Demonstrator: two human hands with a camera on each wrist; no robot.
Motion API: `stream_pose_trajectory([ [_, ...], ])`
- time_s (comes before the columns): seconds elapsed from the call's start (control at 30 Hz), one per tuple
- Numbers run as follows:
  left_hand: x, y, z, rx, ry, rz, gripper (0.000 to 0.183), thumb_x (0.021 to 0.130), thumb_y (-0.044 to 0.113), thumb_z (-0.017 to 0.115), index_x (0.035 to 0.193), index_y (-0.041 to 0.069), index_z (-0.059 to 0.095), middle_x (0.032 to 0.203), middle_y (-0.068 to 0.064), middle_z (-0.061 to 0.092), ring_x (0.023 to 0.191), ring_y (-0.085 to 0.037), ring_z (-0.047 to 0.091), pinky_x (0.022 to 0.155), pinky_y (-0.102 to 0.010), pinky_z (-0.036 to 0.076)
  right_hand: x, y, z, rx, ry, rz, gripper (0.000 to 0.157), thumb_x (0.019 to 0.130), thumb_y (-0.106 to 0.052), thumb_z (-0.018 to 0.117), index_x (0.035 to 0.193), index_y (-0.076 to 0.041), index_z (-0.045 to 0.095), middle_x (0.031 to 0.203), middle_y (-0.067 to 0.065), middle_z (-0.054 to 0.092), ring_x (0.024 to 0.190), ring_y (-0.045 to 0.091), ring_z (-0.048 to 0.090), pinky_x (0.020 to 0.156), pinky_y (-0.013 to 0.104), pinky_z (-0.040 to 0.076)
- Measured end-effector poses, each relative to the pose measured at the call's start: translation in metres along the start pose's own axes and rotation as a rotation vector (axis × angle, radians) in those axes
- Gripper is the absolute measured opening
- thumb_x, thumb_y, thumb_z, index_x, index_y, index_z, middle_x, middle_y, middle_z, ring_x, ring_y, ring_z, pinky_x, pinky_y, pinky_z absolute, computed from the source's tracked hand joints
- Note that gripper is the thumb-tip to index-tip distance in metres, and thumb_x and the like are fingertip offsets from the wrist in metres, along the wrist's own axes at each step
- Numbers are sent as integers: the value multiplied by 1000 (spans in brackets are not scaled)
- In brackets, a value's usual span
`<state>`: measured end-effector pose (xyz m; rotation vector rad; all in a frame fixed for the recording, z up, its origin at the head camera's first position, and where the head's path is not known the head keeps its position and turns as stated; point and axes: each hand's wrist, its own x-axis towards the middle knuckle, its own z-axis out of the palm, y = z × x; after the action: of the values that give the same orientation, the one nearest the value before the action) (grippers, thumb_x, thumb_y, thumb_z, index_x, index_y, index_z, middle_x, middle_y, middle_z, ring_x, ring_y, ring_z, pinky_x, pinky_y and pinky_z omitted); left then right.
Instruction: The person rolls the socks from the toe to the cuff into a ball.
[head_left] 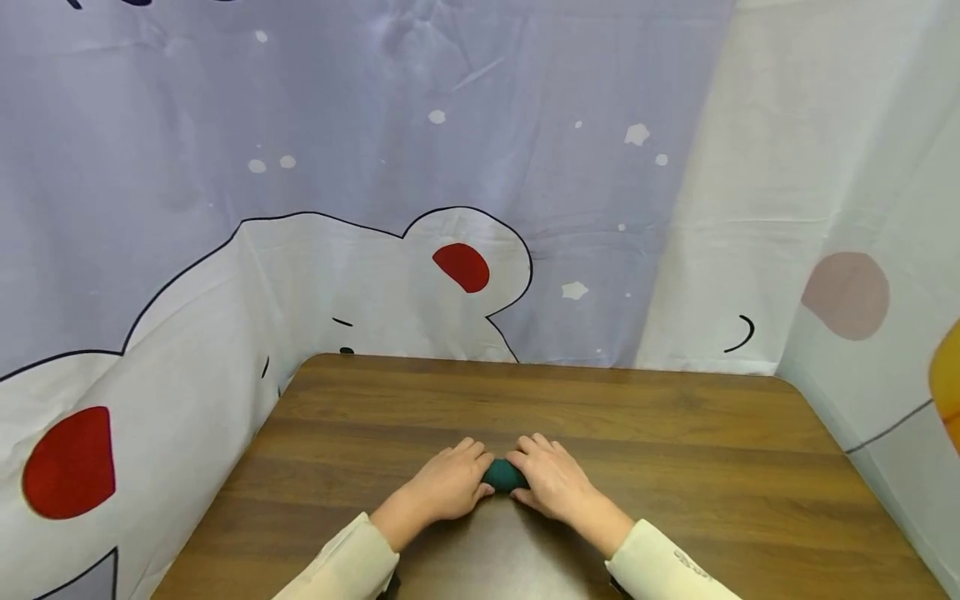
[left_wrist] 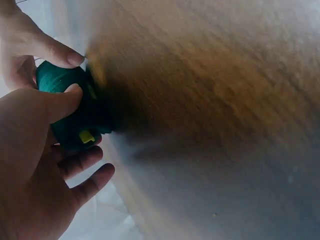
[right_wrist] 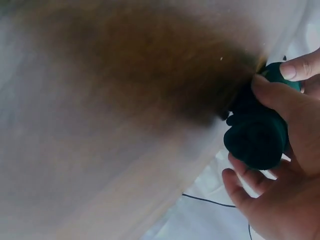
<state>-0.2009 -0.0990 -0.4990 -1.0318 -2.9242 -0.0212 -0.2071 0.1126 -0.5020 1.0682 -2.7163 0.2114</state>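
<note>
A small dark green roll of cloth [head_left: 505, 477] lies on the wooden table between both hands. My left hand [head_left: 452, 482] grips its left end, thumb on the near side and fingers over the far side. From the other end my right hand [head_left: 553, 478] holds it the same way. Both thumbs press on the green roll [left_wrist: 62, 80] in the left wrist view, where a small yellow patch [left_wrist: 86, 136] shows at one end. The right wrist view shows the roll's round end [right_wrist: 255, 142], with the outer fingers spread below it.
The brown wooden table [head_left: 675, 467] has rounded far corners. Behind it and along both sides hangs a pale cloth backdrop [head_left: 600, 192] printed with cartoon shapes, reaching down to the table's edges. Cream sleeves [head_left: 667, 562] cover both forearms.
</note>
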Motion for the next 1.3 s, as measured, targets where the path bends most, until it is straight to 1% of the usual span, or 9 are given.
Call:
stream_pose_trajectory([
  [0.17,0,-1,3,-47,30,4,46,94,31,73,131,7,60,121,-3,63,111,-18,57,92,-35,53,1,3,1,35,19,11,39,79,-30,86,111,-12,73,102,-2,64,94,17,56,79,38,53],
  [0.33,-2,-4,3,-130,108,5,45,94,26,73,132,10,56,122,-4,66,111,-18,61,93,-37,54,-3,8,-3,129,52,40,39,82,-28,84,117,-16,72,105,-5,66,99,16,57,86,41,52],
  [0.47,-6,-7,-1,-289,152,15,48,97,27,70,140,12,54,131,-3,63,118,-18,60,97,-38,53,-9,13,-10,248,133,42,45,81,-26,86,123,-20,72,107,-7,68,103,15,58,89,41,51],
  [0.67,-15,-8,-13,-509,227,73,51,98,28,69,144,15,53,137,-1,61,122,-17,59,96,-38,53,-18,15,-24,413,250,-4,51,78,-22,89,125,-22,71,107,-10,68,103,12,58,83,35,55],
  [0.77,-19,-6,-22,-601,279,98,49,97,29,69,142,12,55,133,-1,63,114,-15,62,90,-37,56,-21,13,-32,464,314,-23,52,75,-21,91,124,-22,72,108,-11,69,102,11,60,81,34,56],
  [0.93,-26,1,-40,-731,345,104,45,99,29,68,137,10,55,123,0,64,101,-11,62,85,-41,57,-25,5,-49,529,407,-21,51,74,-19,92,121,-22,71,109,-10,70,100,9,63,81,34,57],
  [1.1,-31,10,-55,-776,434,130,38,100,24,66,133,11,54,123,-2,65,103,-11,64,87,-36,57,-31,-5,-68,626,412,37,45,80,-22,87,121,-26,67,111,-12,68,98,7,65,83,34,56],
  [1.23,-33,16,-63,-840,494,169,34,100,17,65,131,11,53,109,-2,67,91,-9,64,81,-31,57,-35,-10,-80,731,366,74,37,87,-23,81,120,-27,65,109,-13,70,96,8,67,85,34,56],
  [1.3,-33,19,-66,-885,511,179,33,100,14,64,131,10,53,102,-3,67,85,-7,63,76,-30,58,-37,-12,-84,802,319,100,33,90,-23,78,120,-25,64,104,-11,71,93,9,67,85,32,55],
])
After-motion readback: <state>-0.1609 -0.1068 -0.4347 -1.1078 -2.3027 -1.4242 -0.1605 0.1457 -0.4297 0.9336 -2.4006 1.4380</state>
